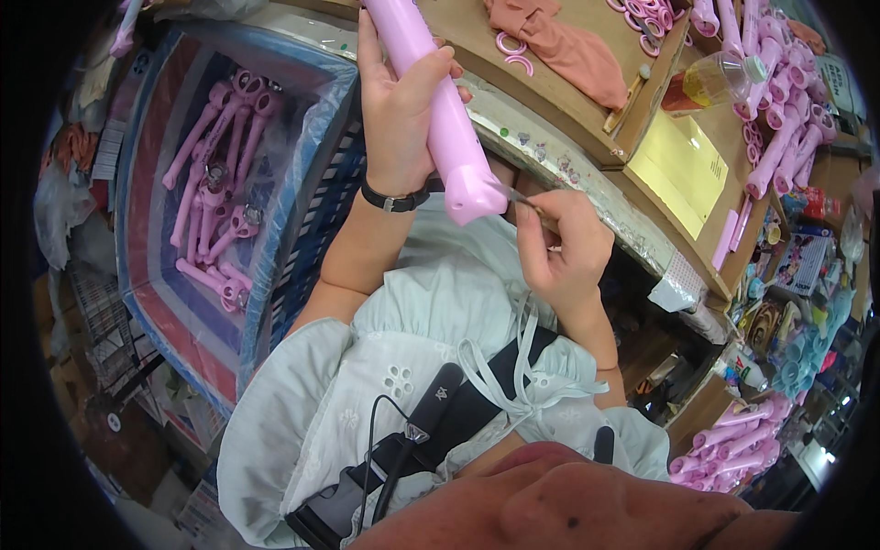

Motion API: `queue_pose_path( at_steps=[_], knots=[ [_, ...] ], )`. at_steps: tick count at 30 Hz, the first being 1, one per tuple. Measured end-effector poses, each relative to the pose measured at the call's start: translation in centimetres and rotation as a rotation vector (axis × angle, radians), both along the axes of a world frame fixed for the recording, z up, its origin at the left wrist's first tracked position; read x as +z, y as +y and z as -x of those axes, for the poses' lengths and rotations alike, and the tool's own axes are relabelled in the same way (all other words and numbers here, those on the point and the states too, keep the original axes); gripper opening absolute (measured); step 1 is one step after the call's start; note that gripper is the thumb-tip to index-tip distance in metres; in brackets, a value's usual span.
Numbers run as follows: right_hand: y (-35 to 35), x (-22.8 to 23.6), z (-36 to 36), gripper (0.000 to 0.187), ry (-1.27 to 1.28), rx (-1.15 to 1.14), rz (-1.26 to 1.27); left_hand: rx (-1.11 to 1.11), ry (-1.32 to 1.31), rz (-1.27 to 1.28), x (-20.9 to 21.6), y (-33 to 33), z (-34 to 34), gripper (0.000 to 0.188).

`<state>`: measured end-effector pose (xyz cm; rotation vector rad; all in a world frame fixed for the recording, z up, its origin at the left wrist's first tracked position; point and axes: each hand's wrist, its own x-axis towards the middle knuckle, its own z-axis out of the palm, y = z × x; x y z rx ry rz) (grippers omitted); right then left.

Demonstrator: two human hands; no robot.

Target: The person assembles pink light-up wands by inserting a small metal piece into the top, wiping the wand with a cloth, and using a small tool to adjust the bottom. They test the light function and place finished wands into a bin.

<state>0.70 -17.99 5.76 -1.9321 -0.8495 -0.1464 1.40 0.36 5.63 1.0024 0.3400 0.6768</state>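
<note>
1. Pink plastic tube (438, 110) sat upright in the left hand (399, 119), whose fingers were wrapped tightly around its middle, just above the bench (568, 174) edge.
2. Right hand (559, 247) pinched a thin metal tool (518, 196) with closed fingers, its tip touching the tube's lower end.
3. Similar pink parts (215, 183) lay in a blue crate (293, 229) to the left.

Left hand (399, 110) is raised, fingers wrapped in a closed grip, black band worn at the wrist, forearm angled up from the lower left. Right hand (561, 247) is held lower, fingers pinched shut, wrist bent, forearm running down-right
</note>
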Motion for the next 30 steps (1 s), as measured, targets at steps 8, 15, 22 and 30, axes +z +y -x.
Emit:
queue_pose_path(
  at_steps=[8,15,22,30],
  knots=[
    [0.01,0.22,0.08,0.011,-0.056,0.035,-0.031,0.003,-0.001,0.019,-0.04,0.1,0.01,0.064],
    [-0.06,0.39,0.13,0.013,-0.023,0.043,0.005,0.005,-0.019,0.009,0.02,0.04,-0.02,0.063],
    [-0.04,0.57,0.01,0.013,0.007,-0.05,0.038,0.039,-0.045,0.018,0.07,0.24,-0.02,0.062],
    [-0.12,0.73,0.08,0.013,0.008,-0.048,0.045,0.044,-0.057,0.021,0.26,0.31,-0.01,0.061]
  ],
)
